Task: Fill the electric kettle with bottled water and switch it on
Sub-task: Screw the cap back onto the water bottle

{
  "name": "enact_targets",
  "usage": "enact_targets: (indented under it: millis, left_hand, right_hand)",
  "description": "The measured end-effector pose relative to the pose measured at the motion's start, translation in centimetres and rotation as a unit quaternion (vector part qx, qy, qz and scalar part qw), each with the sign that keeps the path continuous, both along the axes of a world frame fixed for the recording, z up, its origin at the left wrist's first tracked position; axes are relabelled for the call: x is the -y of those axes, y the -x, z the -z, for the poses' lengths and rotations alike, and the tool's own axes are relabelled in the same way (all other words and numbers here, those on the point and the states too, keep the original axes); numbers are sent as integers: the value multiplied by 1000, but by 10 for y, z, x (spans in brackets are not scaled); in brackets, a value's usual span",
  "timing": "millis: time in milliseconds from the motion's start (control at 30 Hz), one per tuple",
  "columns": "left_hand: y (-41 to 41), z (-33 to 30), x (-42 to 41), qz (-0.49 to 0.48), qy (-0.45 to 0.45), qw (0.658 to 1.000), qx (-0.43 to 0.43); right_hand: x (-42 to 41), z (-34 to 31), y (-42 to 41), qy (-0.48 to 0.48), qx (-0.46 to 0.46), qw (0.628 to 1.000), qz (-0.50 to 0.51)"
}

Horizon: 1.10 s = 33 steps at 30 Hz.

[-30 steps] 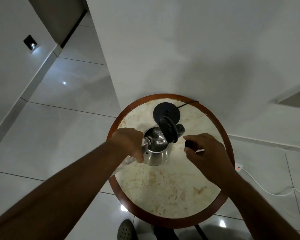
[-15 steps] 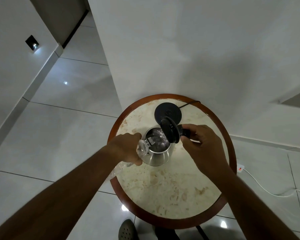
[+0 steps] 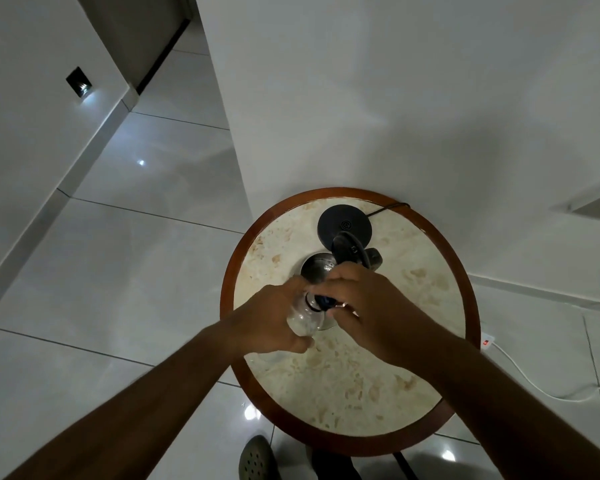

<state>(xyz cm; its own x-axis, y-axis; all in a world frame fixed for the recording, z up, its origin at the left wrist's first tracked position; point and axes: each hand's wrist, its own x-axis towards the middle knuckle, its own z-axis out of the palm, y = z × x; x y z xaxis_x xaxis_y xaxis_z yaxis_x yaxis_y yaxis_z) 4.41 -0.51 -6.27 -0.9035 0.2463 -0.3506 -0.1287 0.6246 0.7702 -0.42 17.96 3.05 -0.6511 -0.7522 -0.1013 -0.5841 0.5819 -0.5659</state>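
A steel electric kettle [image 3: 315, 270] stands mid-table with its black lid [image 3: 347, 250] hinged up. Its black round base [image 3: 344, 224] lies apart, behind it by the wall. My left hand [image 3: 269, 320] grips a clear plastic water bottle [image 3: 303, 318], held upright in front of the kettle. My right hand [image 3: 364, 306] is at the bottle's neck, fingers closed on the dark bottle cap [image 3: 326, 301]. Both hands hide the kettle's front and most of the bottle.
The round marble table [image 3: 361, 382] with a wooden rim stands against a white wall. A black cord [image 3: 388, 208] runs from the base over the far rim. A white power strip [image 3: 487, 341] and cable lie on the floor right. A shoe [image 3: 257, 459] shows below.
The bottle has come away from the kettle's mouth and now stands upright. My right hand has moved left from the kettle handle to the bottle's neck with the cap.
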Motion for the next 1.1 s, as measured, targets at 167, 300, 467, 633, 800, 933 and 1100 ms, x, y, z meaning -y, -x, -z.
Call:
enact_targets:
  millis: [167, 300, 467, 633, 800, 933, 1100]
  left_hand:
    - [2, -5, -18, 18, -11, 1000, -21]
    - [4, -5, -28, 31, -11, 999, -26]
    - [3, -6, -37, 44, -1, 998, -48]
    - [10, -10, -48, 28, -43, 998, -49]
    - [15, -13, -56, 21, -64, 996, -62]
    - [16, -12, -70, 14, -60, 995, -76]
    - [12, -6, -85, -8, -85, 994, -64]
  right_hand:
    - [1, -9, 4, -113, -26, 991, -63]
    - [-8, -15, 4, -148, 33, 988, -11]
    - [-22, -16, 0, -117, 16, 993, 10]
    - [-28, -7, 4, -98, -14, 991, 84]
    - [-44, -7, 6, -66, 49, 995, 61]
    - [-48, -4, 2, -78, -21, 987, 138]
    - [-65, 2, 0, -27, 55, 991, 122]
